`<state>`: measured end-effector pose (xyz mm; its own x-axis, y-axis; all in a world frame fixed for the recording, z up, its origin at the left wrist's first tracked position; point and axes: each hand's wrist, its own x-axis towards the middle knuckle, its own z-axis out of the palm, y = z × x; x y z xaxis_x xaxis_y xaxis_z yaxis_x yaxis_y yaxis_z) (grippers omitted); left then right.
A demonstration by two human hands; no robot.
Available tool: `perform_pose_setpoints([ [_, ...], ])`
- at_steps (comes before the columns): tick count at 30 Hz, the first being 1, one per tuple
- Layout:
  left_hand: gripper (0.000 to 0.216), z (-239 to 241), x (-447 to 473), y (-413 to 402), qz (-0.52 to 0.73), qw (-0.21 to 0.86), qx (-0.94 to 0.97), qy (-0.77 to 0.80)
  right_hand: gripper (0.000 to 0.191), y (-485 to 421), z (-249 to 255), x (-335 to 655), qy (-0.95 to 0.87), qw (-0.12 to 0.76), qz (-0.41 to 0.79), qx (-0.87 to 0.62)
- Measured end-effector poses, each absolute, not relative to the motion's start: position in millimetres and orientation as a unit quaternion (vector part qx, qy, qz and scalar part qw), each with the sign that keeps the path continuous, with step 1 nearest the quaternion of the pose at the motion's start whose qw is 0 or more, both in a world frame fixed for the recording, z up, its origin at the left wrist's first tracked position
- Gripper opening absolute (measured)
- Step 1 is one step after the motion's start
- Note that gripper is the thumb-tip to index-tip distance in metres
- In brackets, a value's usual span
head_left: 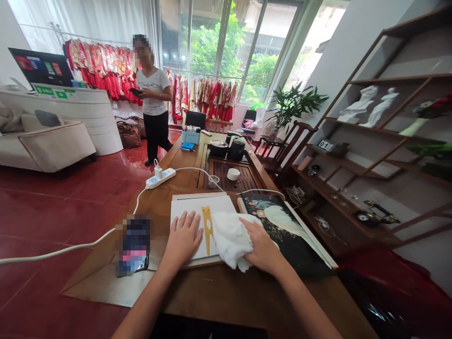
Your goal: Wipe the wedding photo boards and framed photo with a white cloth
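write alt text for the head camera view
A person's left hand lies flat on a white board on a wooden table while the right hand holds a bunched white cloth against it, beside a yellow tool. A photo print lies to the right, a phone to the left; another person stands behind.

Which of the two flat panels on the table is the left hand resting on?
The blank white panel, left hand flat on it; the dark portrait panel lies to its right.

White cloth, yellow tool, white board, brown table, red floor
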<state>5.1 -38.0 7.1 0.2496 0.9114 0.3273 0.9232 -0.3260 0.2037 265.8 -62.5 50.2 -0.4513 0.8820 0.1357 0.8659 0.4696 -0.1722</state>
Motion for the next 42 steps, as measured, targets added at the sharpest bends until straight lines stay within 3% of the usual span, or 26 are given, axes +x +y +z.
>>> perform_pose_setpoints([
  [12, 0.044, 5.5, 5.6, -37.8, -0.199, 0.023, -0.794, -0.574, 0.058, 45.9, 58.1, 230.1, -0.84, 0.13, 0.019, -0.526],
  [31, 0.046, 7.7, 4.8, -37.9, -0.184, 0.01, -0.796, -0.577, 0.071, -88.2, 64.4, 236.8, -0.906, 0.05, 0.061, -0.415],
  [42, 0.044, 7.2, 6.3, -38.2, -0.187, 0.021, -0.795, -0.576, 0.074, -2.2, 61.2, 230.4, -0.872, 0.067, 0.031, -0.485],
])
